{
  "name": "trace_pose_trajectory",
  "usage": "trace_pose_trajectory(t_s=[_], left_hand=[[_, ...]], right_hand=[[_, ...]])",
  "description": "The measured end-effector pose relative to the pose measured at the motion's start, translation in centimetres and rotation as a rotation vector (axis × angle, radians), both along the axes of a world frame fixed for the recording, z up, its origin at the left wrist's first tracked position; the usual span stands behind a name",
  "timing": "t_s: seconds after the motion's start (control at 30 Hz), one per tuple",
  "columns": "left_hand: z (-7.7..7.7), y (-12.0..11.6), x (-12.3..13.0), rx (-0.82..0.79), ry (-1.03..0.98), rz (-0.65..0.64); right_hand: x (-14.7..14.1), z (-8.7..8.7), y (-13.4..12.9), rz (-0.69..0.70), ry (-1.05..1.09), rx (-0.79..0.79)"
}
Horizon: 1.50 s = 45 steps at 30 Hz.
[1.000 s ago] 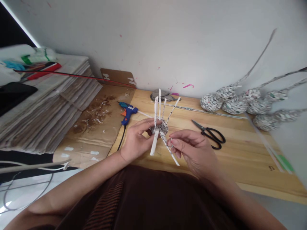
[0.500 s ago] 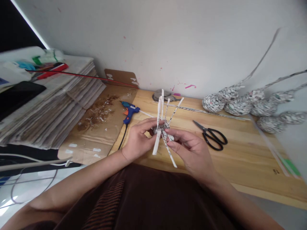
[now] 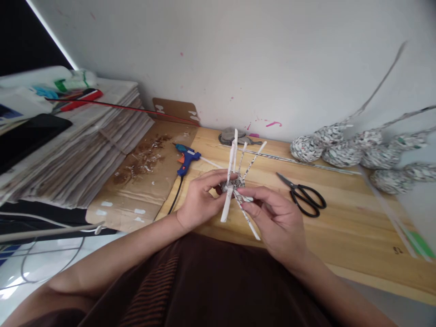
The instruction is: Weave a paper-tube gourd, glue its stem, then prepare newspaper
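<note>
A small woven piece of rolled newspaper is held up above the wooden table, with several paper tubes sticking out of it upward and downward. My left hand grips its left side between thumb and fingers. On the right, my right hand pinches a printed paper tube near the woven part with thumb and forefinger. A blue glue gun lies left of the piece, its nozzle on the cardboard. Black-handled scissors rest to the right of my right hand.
Several woven paper gourd shapes stand along the wall at right. A tall newspaper stack is at left, beside cardboard with brown scraps. Long paper tubes and a grey cloth lie at the back of the table.
The view has shifted slightly, moving most things a little to the right in the picture. Both hands keep their hold on the woven piece, and the lower printed tube slants a bit more to the right.
</note>
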<state>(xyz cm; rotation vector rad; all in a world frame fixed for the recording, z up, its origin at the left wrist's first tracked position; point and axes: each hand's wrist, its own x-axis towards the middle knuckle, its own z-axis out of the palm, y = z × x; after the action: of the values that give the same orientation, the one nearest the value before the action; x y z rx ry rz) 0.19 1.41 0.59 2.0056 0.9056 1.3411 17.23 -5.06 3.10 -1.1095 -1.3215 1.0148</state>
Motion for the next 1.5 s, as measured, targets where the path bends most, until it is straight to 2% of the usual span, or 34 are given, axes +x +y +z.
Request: trace_pose_trajectory(t_s=[0.27, 0.5, 0.63, 0.77, 1.0, 1.17, 1.33, 1.5], left_hand=[[-0.1, 0.0, -0.1, 0.011, 0.003, 0.000], [0.0, -0.3, -0.2, 0.123, 0.032, -0.013], [-0.2, -0.3, -0.2, 0.135, 0.018, -0.001], [-0.2, -0.4, -0.1, 0.124, 0.024, 0.005], [-0.5, -0.3, -0.2, 0.107, 0.034, 0.014], [-0.4, -0.4, -0.2, 0.069, 0.017, 0.012], [-0.2, -0.7, -0.2, 0.037, 0.016, 0.048], [-0.3, -0.7, -0.3, 0.030, 0.010, 0.044]], right_hand=[[0.2, 0.3, 0.1, 0.025, 0.041, 0.090], [0.1, 0.0, 0.5, 0.131, 0.219, -0.162], [0.0, -0.8, 0.9, 0.050, 0.318, -0.247], [-0.1, -0.9, 0.9, -0.009, 0.356, -0.207], [-0.2, -0.7, 0.7, 0.047, 0.420, -0.227], [-0.2, -0.6, 0.7, 0.044, 0.388, -0.211], [-0.2, -0.4, 0.5, 0.115, 0.340, -0.208], [-0.3, -0.8, 0.3, 0.091, 0.299, -0.182]])
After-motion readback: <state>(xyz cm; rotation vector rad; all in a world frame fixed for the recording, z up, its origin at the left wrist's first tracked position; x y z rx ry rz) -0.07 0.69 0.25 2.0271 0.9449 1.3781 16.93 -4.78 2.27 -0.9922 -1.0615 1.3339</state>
